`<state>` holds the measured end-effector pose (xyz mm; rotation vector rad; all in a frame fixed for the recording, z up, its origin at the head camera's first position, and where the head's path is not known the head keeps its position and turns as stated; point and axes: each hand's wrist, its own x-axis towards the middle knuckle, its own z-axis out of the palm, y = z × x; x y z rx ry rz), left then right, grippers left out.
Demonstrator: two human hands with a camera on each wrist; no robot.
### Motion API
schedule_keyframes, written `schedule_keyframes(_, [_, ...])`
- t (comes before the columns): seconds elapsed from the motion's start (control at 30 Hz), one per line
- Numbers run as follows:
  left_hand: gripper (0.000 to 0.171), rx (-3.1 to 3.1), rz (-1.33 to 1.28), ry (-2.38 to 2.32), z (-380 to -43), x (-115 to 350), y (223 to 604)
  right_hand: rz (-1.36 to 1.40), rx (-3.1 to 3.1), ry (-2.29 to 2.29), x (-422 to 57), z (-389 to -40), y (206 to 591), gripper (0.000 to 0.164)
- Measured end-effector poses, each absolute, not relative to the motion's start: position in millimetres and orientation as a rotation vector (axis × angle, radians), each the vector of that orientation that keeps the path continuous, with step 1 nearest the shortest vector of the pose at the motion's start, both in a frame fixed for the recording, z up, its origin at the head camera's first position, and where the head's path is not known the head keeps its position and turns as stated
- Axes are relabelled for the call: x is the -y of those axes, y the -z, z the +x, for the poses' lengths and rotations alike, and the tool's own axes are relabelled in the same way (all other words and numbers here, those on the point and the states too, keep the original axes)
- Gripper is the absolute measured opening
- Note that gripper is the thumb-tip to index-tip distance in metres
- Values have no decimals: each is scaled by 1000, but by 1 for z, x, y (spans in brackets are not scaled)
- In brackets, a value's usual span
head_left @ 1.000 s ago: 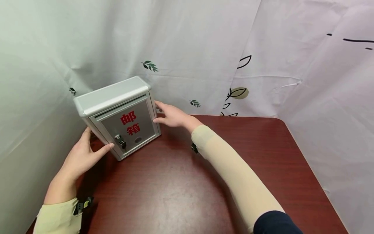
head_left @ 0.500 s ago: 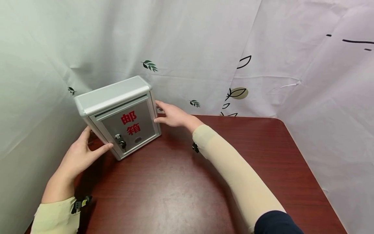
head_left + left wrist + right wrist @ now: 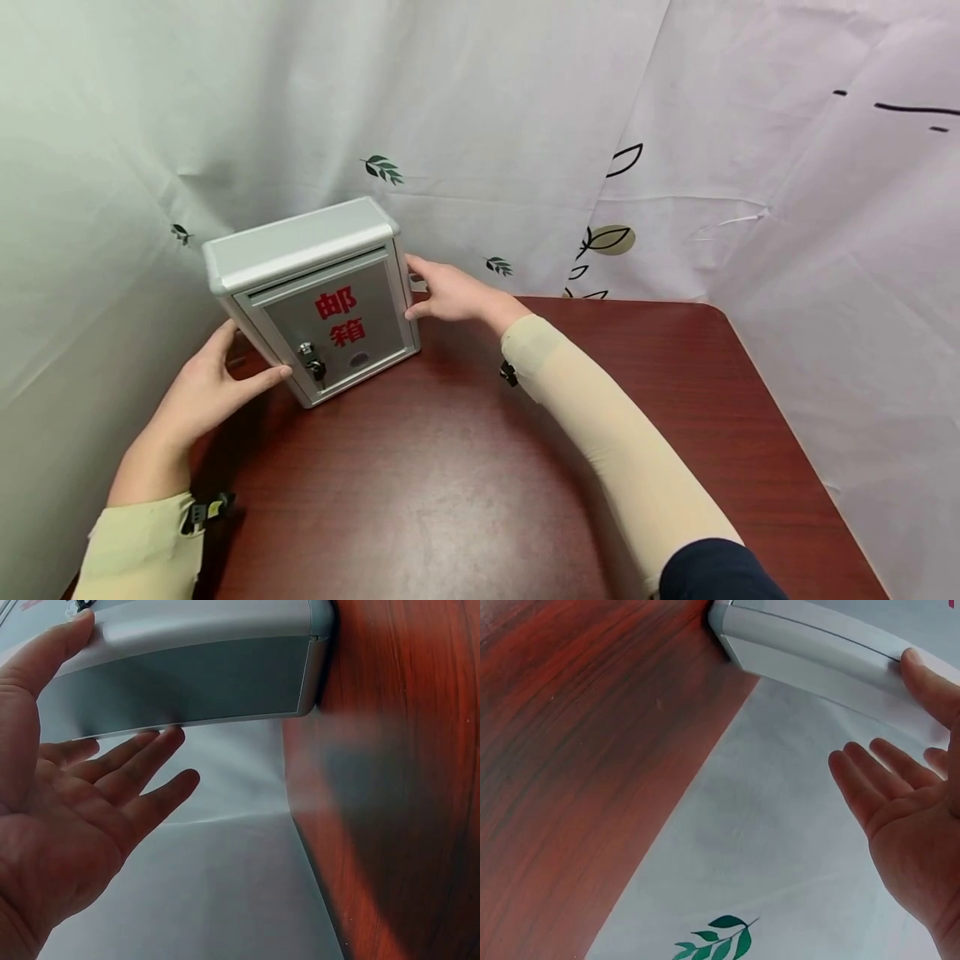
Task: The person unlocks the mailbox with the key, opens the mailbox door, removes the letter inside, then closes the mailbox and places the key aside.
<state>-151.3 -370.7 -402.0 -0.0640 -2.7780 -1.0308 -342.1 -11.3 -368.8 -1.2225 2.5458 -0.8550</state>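
Observation:
A silver-grey metal mailbox (image 3: 300,242) with red characters on its door stands upright, turned at an angle, in the back left of the table. A slot runs below its top, and a key (image 3: 317,369) sits in the lock low on the door. My left hand (image 3: 206,387) holds its left side, thumb on the front edge and fingertips at the rear edge in the left wrist view. On the opposite side, my right hand (image 3: 453,293) holds with the thumb (image 3: 930,686) on the front frame and the other fingers spread toward the back.
Under the mailbox is a reddish-brown wooden table (image 3: 480,467) with a rounded far right corner. White curtains (image 3: 510,125) with leaf prints hang close behind and on both sides. A dark clip (image 3: 208,511) is fixed to the left sleeve.
The mailbox has shifted slightly to the right and turned a little to face more forward. My right hand has moved right along with it; my left hand stays at its side.

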Motion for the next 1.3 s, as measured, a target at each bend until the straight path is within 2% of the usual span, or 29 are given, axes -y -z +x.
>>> schedule_keyframes(0.53, [99,2754,-185,1066,-166,370,403,-1197,-2470,912,-5,-343,367,111])
schedule_keyframes(0.73, [101,2770,-197,1075,-172,368,401,-1179,-2398,1034,-13,-345,372,117])
schedule_keyframes(1.3, [107,2791,-294,1112,-191,356,403,-1085,-2152,1377,-37,-346,383,120])
